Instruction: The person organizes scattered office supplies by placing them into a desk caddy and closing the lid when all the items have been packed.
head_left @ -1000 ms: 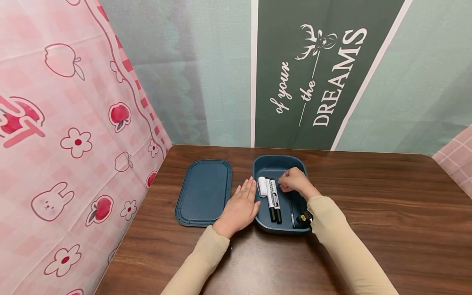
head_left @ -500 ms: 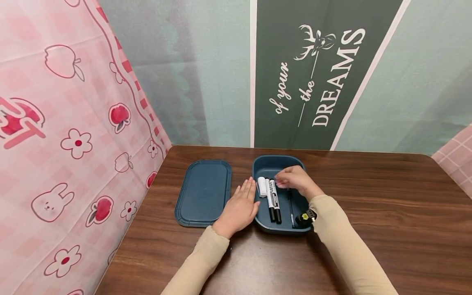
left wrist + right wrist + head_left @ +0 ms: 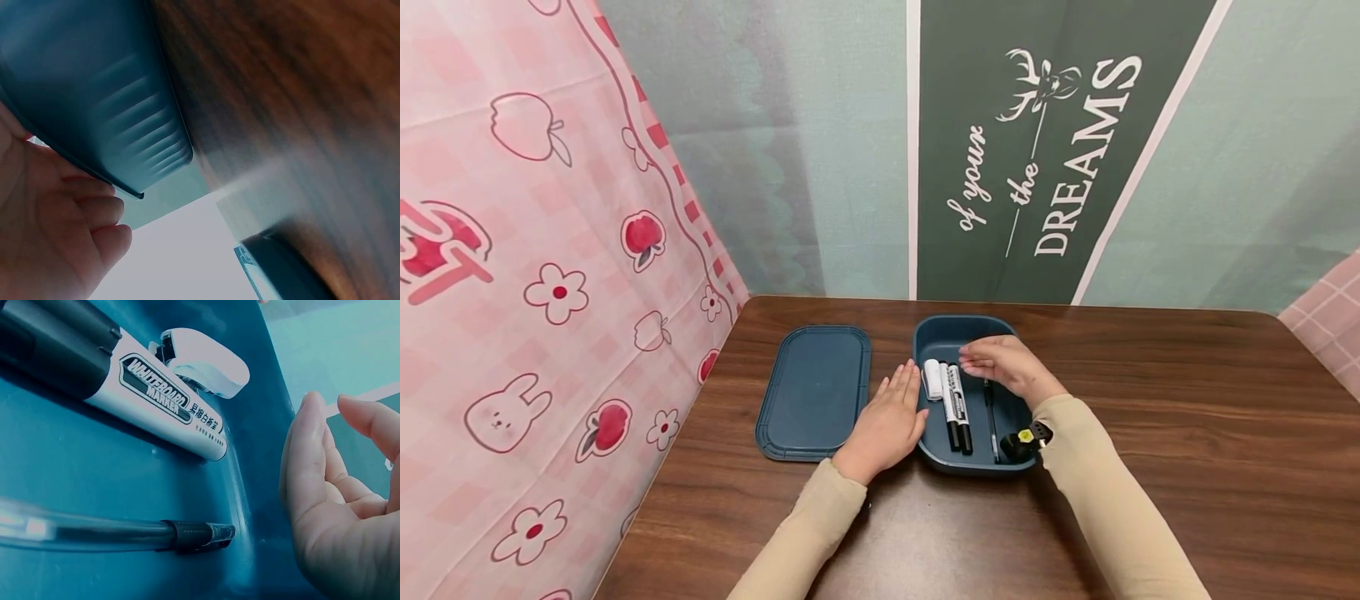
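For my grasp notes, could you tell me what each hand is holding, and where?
Nothing is held: the right hand hovers open over the box; the left hand rests flat against its side.

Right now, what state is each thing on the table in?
Blue box: open, lid off.
Lid: flat on the table, left of the box.
Two whiteboard markers: capped, lying in the box.
Pen: lying in the box.
Left hand: flat beside the box.
Right hand: empty, above the box.

Markers and pen lie in box; lid left.
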### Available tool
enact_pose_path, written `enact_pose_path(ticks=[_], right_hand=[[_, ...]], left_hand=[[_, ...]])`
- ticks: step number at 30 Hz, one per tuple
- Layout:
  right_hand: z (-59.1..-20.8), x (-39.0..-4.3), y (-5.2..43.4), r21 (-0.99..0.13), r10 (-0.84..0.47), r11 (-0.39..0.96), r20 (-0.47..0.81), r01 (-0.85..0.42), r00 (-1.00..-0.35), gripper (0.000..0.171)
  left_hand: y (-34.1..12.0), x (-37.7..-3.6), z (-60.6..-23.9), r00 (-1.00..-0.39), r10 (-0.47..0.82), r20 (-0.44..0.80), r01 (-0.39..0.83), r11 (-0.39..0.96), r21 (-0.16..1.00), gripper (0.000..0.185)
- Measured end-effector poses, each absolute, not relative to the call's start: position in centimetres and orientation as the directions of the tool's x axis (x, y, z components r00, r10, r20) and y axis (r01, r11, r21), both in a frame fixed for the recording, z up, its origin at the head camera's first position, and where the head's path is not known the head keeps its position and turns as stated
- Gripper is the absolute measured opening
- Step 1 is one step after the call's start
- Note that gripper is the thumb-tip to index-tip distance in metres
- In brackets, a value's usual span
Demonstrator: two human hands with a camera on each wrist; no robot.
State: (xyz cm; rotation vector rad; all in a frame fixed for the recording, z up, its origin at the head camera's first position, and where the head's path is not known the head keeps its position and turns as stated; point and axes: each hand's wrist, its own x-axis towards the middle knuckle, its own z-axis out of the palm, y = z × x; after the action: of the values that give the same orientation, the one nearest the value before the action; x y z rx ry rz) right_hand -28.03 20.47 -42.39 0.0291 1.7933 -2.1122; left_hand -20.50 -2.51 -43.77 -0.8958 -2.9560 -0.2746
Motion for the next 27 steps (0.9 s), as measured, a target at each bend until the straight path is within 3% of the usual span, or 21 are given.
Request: enact_pose_path(ticks=[16,27], right_hand=[[-41.5,-27.7,20.9,-0.837,-0.275,-0.398,-0.283,0.377,-0.919,0.031],[-40.9,-27.4,21.4,-0.783,-0.246,-0.49,-0.297,0.383,-0.923,0.027]], left_hand=[[-2.5,-20.5,-43.8,-0.835,0.544,0.076,0.549,0.821,0.154,0.061],[-2.5,-20.5,-43.8,-0.834,0.547,0.076,0.552,0.821,0.147,0.06]])
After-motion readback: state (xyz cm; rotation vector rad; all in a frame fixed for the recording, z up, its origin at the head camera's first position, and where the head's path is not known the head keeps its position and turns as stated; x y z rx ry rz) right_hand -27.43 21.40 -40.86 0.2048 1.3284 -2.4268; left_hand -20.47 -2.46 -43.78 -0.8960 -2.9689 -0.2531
